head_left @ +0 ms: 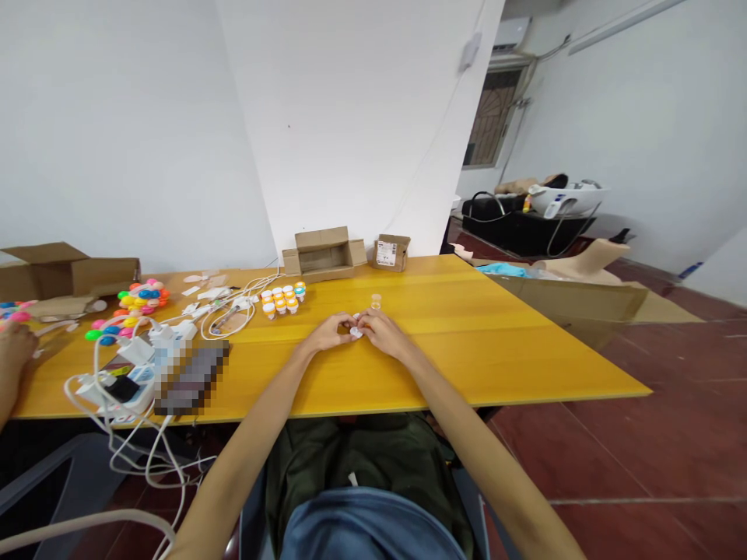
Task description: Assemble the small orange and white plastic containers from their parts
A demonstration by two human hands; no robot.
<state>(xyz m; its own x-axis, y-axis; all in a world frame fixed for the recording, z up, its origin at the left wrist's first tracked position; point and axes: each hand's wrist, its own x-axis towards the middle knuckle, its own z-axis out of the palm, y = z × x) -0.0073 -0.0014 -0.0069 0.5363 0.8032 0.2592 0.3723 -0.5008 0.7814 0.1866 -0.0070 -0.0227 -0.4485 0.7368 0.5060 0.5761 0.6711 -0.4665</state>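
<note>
Close together over the middle of the yellow table (467, 334), both my hands work on one small white piece (355, 332). My left hand (330, 333) pinches it from the left, thumb and fingers closed. From the other side the fingers of my right hand (382, 333) are closed on it too. Its exact kind is too small to make out, and fingertips cover part of it. Just beyond my right hand stands a small clear container (377, 300). Several small white-capped bottles (281, 300) with orange bodies are grouped to the left of my hands, one with a teal cap.
An open cardboard box (327, 260) and a smaller carton (391, 253) stand by the wall. Leftward lie white cables (233, 315), a power strip (137, 373), a blurred dark object (192, 377) and colourful balls (143, 297). Another person's hand (16, 346) is at far left.
</note>
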